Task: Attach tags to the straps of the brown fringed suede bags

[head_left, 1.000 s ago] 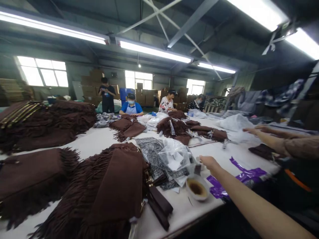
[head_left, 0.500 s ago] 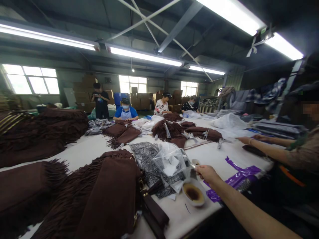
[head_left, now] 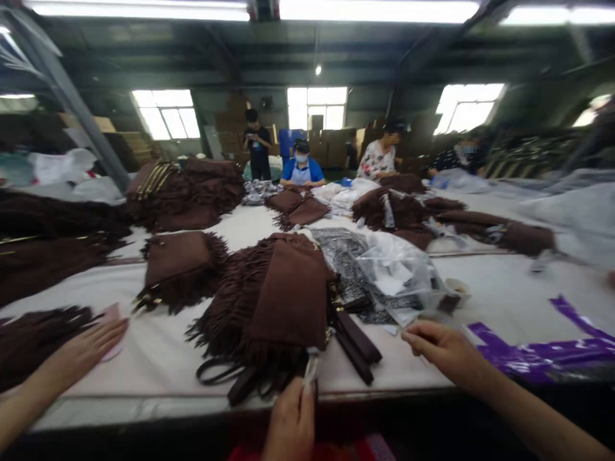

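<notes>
My left hand [head_left: 292, 410] is closed at the bottom middle, pinching a pale strip [head_left: 311, 368] beside the lower edge of a brown fringed bag [head_left: 291, 294]. My right hand [head_left: 435, 346] is closed to the right of the bag; its fingertips hold something thin and blurred that I cannot make out. Dark brown straps [head_left: 355, 339] lie between my hands. Behind my right hand are clear plastic [head_left: 401, 262] and grey-black speckled fabric [head_left: 339, 256], with a pale bowl [head_left: 457, 288] partly hidden.
At the left, another person's hand [head_left: 103, 339] rests on a pink piece [head_left: 113, 317]. More brown bags [head_left: 180, 262] and piles [head_left: 192, 192] cover the table [head_left: 240, 227]. Purple packaging [head_left: 523, 352] lies right. Several people sit or stand across the table.
The view has swung left and down. My left hand has come into view with the pale strip. My right hand is now away from the bowl, nearer the table's front edge.
</notes>
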`<control>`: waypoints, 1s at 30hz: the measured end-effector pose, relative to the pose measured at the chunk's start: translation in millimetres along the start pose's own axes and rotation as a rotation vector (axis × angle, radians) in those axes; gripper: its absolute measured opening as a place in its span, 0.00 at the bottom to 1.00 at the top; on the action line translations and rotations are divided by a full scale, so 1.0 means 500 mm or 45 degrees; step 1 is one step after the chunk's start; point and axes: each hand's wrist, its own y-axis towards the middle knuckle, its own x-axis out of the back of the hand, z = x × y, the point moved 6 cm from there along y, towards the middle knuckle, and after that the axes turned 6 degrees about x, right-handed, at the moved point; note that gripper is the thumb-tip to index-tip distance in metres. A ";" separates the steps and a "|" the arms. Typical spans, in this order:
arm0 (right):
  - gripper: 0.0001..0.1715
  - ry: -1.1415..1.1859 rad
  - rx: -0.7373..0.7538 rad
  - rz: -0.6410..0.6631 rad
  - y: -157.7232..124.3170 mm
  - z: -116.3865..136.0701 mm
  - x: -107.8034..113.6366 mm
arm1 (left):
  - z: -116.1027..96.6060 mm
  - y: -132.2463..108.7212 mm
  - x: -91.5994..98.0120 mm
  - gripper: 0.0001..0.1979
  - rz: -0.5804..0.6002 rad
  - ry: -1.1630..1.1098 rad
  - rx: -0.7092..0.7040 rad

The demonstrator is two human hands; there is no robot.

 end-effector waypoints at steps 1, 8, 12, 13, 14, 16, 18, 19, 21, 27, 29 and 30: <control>0.18 0.075 0.079 0.097 -0.012 0.046 -0.052 | 0.011 0.000 -0.004 0.18 -0.002 0.019 0.024; 0.19 0.438 0.162 0.474 -0.059 0.221 -0.314 | 0.008 -0.013 0.009 0.17 0.018 0.039 -0.016; 0.20 0.480 0.059 0.435 -0.040 0.222 -0.351 | -0.001 -0.023 0.017 0.15 0.031 0.131 -0.098; 0.20 0.468 0.031 0.420 -0.036 0.220 -0.355 | 0.000 -0.024 0.016 0.15 0.027 0.182 -0.123; 0.21 0.458 -0.004 0.404 -0.033 0.216 -0.358 | 0.003 -0.026 0.016 0.14 0.011 0.250 -0.153; 0.22 0.452 -0.071 0.380 -0.030 0.208 -0.365 | 0.008 -0.028 0.015 0.13 -0.050 0.431 -0.223; 0.23 0.462 -0.110 0.374 -0.029 0.202 -0.371 | 0.012 -0.030 0.014 0.11 -0.109 0.600 -0.294; 0.23 0.466 -0.127 0.374 -0.028 0.199 -0.374 | 0.014 -0.031 0.013 0.11 -0.133 0.664 -0.324; 0.24 0.485 -0.154 0.403 -0.028 0.194 -0.378 | 0.017 -0.032 0.014 0.10 -0.175 0.739 -0.358; 0.21 0.654 -0.026 0.566 -0.028 0.221 -0.369 | 0.019 -0.034 0.022 0.09 -0.213 0.761 -0.385; 0.18 0.606 0.040 0.586 -0.025 0.234 -0.365 | 0.019 -0.035 0.023 0.08 -0.222 0.748 -0.398; 0.17 0.566 0.068 0.583 -0.022 0.238 -0.364 | 0.019 -0.036 0.023 0.08 -0.233 0.743 -0.404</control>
